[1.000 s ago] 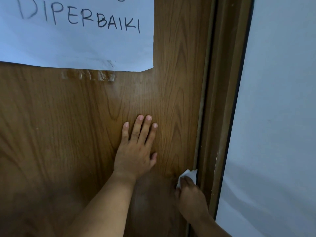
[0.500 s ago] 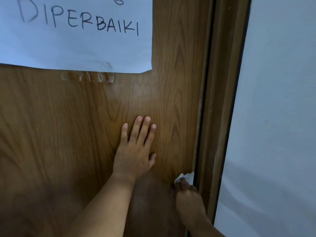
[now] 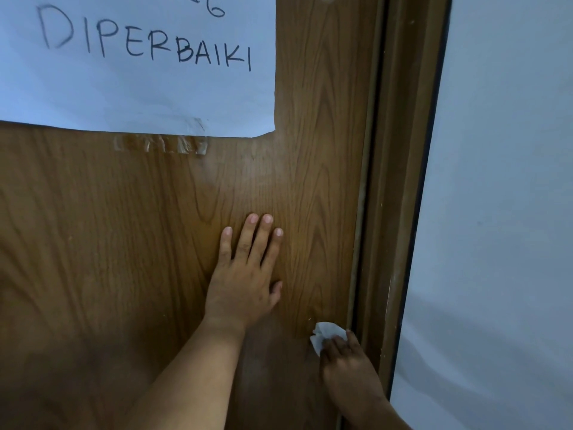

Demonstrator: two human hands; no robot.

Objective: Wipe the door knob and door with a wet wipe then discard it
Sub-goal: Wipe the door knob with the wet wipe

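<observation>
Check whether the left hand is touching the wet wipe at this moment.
Apart. The head view shows the left hand flat on the door, with bare wood between it and the wet wipe.

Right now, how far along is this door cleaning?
Midway, it seems. The right hand presses a crumpled wet wipe against the wooden door near its frame-side edge, while the left hand rests flat on the panel. The knob is out of view, so I can't tell if it's wiped. Discarding the wipe is still left.
</observation>
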